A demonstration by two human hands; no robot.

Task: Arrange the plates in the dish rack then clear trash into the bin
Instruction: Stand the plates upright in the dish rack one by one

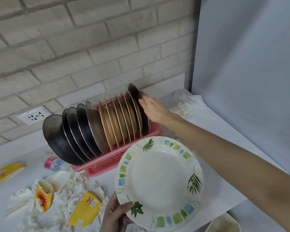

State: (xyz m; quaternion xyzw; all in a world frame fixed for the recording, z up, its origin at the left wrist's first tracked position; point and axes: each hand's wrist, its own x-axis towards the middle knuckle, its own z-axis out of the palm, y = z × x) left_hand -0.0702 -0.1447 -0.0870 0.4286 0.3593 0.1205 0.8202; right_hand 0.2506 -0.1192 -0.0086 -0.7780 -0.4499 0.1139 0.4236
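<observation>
Hands apart: left hand (pixel 115 213) grips leaf-printed plate (pixel 157 178), right hand (pixel 153 108) holds steel plate (pixel 134 93) in rack (pixel 107 163).

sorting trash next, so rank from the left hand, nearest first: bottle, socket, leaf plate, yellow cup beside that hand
1. leaf plate, held in the left hand
2. yellow cup, just left of it
3. bottle, farther back left
4. socket, on the wall
</observation>
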